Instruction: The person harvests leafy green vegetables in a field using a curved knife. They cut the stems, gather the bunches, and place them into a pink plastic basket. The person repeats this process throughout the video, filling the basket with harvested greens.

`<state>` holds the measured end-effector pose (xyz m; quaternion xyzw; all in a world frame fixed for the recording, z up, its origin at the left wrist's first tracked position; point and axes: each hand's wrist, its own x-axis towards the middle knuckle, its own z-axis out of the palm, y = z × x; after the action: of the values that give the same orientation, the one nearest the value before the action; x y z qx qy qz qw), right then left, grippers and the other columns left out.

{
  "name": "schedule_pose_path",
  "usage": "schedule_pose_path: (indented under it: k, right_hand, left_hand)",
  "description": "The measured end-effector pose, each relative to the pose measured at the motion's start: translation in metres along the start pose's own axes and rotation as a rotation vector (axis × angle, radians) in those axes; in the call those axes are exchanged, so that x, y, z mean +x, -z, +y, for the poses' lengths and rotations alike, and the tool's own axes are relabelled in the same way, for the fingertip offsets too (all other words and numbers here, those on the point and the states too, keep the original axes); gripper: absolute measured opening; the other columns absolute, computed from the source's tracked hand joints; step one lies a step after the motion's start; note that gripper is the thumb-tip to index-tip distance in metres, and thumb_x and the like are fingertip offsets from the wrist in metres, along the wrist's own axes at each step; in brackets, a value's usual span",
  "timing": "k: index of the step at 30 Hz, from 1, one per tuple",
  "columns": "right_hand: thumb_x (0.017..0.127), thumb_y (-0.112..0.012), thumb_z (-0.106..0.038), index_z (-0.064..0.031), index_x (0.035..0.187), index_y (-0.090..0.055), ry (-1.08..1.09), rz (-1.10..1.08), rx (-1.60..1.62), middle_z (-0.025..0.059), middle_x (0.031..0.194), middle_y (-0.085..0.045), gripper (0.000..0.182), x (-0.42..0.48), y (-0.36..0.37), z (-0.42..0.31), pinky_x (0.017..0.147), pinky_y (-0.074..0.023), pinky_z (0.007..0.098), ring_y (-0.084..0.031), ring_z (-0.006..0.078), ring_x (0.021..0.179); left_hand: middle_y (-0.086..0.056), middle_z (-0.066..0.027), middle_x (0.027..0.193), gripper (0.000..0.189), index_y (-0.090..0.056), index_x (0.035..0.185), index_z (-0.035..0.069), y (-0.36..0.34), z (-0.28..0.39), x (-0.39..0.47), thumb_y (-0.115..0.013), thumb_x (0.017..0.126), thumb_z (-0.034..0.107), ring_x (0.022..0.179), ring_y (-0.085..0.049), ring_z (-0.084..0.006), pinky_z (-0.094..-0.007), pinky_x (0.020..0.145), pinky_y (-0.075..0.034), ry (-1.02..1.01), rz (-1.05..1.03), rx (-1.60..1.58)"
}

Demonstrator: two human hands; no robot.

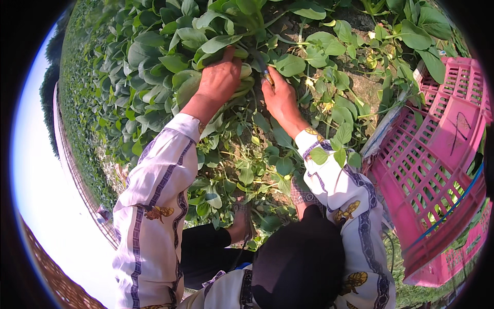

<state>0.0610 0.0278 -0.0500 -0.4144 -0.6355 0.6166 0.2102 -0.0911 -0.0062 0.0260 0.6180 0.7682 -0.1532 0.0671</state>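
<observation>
My left hand [220, 75] is closed around leafy greens that look like bok choy [247, 70]. Pale green stalk bases stick out on the right of this hand, and leaves partly cover its fingers. Just to the right, my right hand [282, 98] grips a knife [259, 60] by its handle. The blade points up and away from me, close to the stalks, and its tip is lost among leaves. Low plants and loose leaves cover the soil [364, 83] around both hands.
A pink plastic crate [436, 131] stands tilted on the right, with greens visible through its slats and a blue cord [449, 210] along it. A whitish sack [380, 133] lies against its near side. Dense rows of greens [148, 73] fill the left. My feet are below, among plants.
</observation>
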Motion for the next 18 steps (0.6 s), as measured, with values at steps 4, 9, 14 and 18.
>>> schedule_pose_path:
  k: [4,9,14,18]
  right_hand:
    - [0.087,-0.053,-0.018,-0.0003,0.119,-0.050,0.066,-0.040,-0.044,0.0243,0.088,-0.062,0.037,0.010,0.006,0.005,0.069,-0.0489,0.0415,-0.060,0.0402,0.082]
    - [0.086,-0.057,-0.019,0.0006,0.117,-0.052,0.066,-0.041,0.085,0.0216,0.087,-0.063,0.037,-0.018,0.020,0.010,0.070,-0.0496,0.0363,-0.064,0.0329,0.079]
    - [0.083,-0.067,-0.020,-0.0070,0.122,-0.045,-0.236,-0.114,0.952,-0.0035,0.067,-0.045,0.046,-0.018,0.049,-0.024,0.038,-0.0309,0.0165,-0.039,0.0024,0.050]
    - [0.082,-0.069,-0.018,-0.0037,0.114,-0.051,-0.297,-0.225,1.146,-0.0012,0.070,-0.049,0.040,-0.005,0.052,-0.036,0.042,-0.0349,0.0195,-0.044,0.0047,0.054]
  left_hand:
    - [-0.049,-0.0142,0.118,0.023,-0.058,0.089,0.002,-0.003,-0.003,-0.005,-0.063,0.068,0.010,0.079,-0.063,-0.0287,-0.0363,0.065,-0.053,-0.089,0.207,-0.038]
    - [-0.046,-0.0074,0.126,0.046,-0.055,0.107,0.006,0.013,0.003,-0.028,-0.070,0.064,0.015,0.089,-0.061,-0.0265,-0.0362,0.071,-0.052,0.016,0.179,-0.156]
    - [-0.049,-0.0063,0.124,0.045,-0.057,0.108,0.009,0.042,0.032,-0.057,-0.069,0.065,0.009,0.096,-0.060,-0.0268,-0.0344,0.077,-0.051,-0.054,0.250,-0.528]
    - [-0.051,-0.0102,0.122,0.040,-0.059,0.107,0.007,0.056,0.049,-0.063,-0.068,0.068,0.006,0.101,-0.059,-0.0281,-0.0333,0.083,-0.048,0.000,0.228,-0.769]
